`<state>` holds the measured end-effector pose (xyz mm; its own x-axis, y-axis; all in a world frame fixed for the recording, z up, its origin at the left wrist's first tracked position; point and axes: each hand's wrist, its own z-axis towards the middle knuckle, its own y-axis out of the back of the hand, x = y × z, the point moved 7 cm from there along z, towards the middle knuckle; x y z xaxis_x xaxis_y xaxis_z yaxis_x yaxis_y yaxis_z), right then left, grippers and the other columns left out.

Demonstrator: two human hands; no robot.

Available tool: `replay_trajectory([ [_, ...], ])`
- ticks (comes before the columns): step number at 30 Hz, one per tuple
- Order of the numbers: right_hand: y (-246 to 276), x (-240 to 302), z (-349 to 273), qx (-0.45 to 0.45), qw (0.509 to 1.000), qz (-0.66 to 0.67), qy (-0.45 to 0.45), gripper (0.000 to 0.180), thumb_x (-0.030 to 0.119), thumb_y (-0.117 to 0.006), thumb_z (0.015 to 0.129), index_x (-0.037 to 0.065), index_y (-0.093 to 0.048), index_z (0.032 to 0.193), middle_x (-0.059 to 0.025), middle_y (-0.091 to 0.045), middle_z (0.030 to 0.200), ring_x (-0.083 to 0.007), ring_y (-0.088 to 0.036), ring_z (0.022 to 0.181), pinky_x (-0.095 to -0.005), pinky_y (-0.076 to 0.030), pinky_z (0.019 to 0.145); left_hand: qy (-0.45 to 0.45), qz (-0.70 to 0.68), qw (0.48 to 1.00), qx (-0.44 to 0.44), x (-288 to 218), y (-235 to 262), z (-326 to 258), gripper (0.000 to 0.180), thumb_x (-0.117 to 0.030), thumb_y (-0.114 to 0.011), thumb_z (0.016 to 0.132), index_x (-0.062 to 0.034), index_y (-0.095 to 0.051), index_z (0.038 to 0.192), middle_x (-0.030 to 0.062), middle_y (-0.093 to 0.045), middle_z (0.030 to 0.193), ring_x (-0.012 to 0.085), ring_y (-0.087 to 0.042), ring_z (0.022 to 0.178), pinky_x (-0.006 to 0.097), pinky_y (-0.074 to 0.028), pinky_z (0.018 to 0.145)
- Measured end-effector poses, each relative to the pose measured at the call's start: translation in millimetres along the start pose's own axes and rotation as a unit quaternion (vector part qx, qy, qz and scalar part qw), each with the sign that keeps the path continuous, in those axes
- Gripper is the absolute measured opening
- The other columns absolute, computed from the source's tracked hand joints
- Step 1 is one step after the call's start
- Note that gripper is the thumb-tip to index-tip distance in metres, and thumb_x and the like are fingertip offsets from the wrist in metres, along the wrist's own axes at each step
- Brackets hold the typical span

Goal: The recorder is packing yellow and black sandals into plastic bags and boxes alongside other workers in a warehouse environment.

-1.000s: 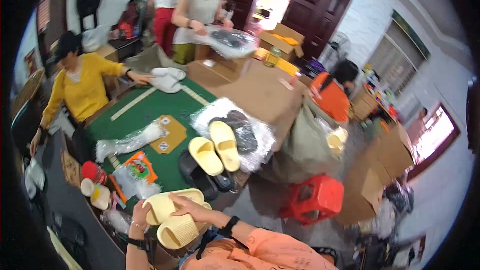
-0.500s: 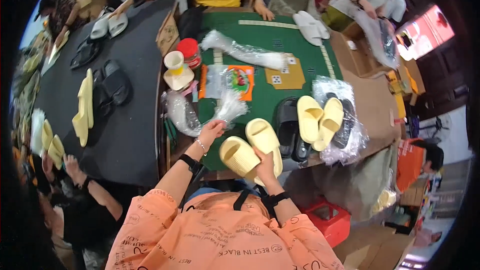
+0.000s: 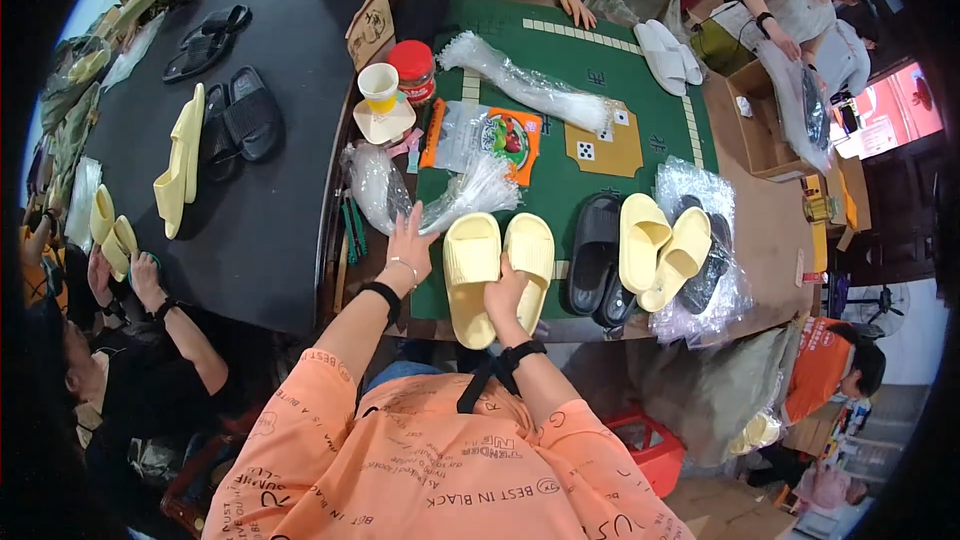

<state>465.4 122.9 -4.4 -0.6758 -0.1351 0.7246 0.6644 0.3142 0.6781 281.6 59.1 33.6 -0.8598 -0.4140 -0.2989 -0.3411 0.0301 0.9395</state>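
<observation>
A pair of pale yellow slide slippers (image 3: 472,258) stands side by side at the near edge of the green table mat. My right hand (image 3: 508,295) grips them between the two, fingers closed around their inner edges. To the left, my left hand (image 3: 405,250) is open, fingers spread, with its fingertips at a bundle of thin clear plastic strands (image 3: 470,202). Whether it touches the strands I cannot tell. Black slippers (image 3: 597,255) lie just right of the held pair. Another yellow pair (image 3: 645,240) rests beside them, partly over clear plastic bags (image 3: 700,185).
A second strand bundle (image 3: 530,80), an orange packet (image 3: 515,145), a paper cup (image 3: 378,85) and a red-lidded jar (image 3: 412,70) sit farther back. White slippers (image 3: 665,58) lie far right. The black table (image 3: 290,230) at left holds more slippers. Co-workers surround both tables.
The held slippers have turned from tilted to nearly straight. My left hand has gone from pinched fingers to spread ones. The view has shifted a little.
</observation>
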Motion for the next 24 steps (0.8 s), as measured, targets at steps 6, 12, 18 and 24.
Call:
replay_trajectory([
  [6,15,-1,14,-0.008,0.993,-0.071,-0.096,0.029,0.009,-0.053,0.067,0.0,-0.05,0.094,-0.0291,-0.046,0.093,-0.0427,-0.04,0.091,-0.0466,-0.031,0.08,-0.044,0.06,0.996,0.039,-37,8,44,0.043,-0.008,-0.048,0.07,-0.0174,-0.049,0.113,0.0125,-0.023,0.132,0.0317,-0.032,0.115,0.039,-0.033,0.091],
  [12,-19,-5,-8,-0.024,0.999,0.007,-0.032,0.022,0.007,-0.043,0.074,-0.007,-0.045,0.091,-0.0268,-0.047,0.085,-0.0385,-0.047,0.08,-0.0447,-0.038,0.067,-0.075,0.041,0.996,-0.024,0,-14,44,0.043,-0.01,-0.053,0.07,-0.0074,-0.047,0.113,0.0162,-0.035,0.124,0.0341,-0.035,0.111,0.039,-0.026,0.096],
  [18,38,35,-4,0.135,0.99,-0.038,-0.022,0.035,0.004,-0.045,0.068,-0.004,-0.045,0.102,-0.0239,-0.053,0.073,-0.0364,-0.054,0.069,-0.0438,-0.043,0.06,0.034,0.009,0.999,0.035,-18,-25,43,0.042,-0.008,-0.058,0.068,-0.0132,-0.048,0.108,0.0061,-0.026,0.128,0.0318,-0.027,0.116,0.054,-0.031,0.085],
  [24,55,50,51,0.032,0.992,-0.103,0.064,0.01,0.01,-0.047,0.069,0.003,-0.054,0.071,-0.0188,-0.055,0.064,-0.0349,-0.055,0.063,-0.0425,-0.042,0.052,0.023,-0.037,0.999,0.02,-15,-25,50,0.031,-0.006,-0.055,0.068,-0.0114,-0.05,0.098,0.0102,-0.025,0.128,0.0341,-0.026,0.115,0.056,-0.028,0.085],
])
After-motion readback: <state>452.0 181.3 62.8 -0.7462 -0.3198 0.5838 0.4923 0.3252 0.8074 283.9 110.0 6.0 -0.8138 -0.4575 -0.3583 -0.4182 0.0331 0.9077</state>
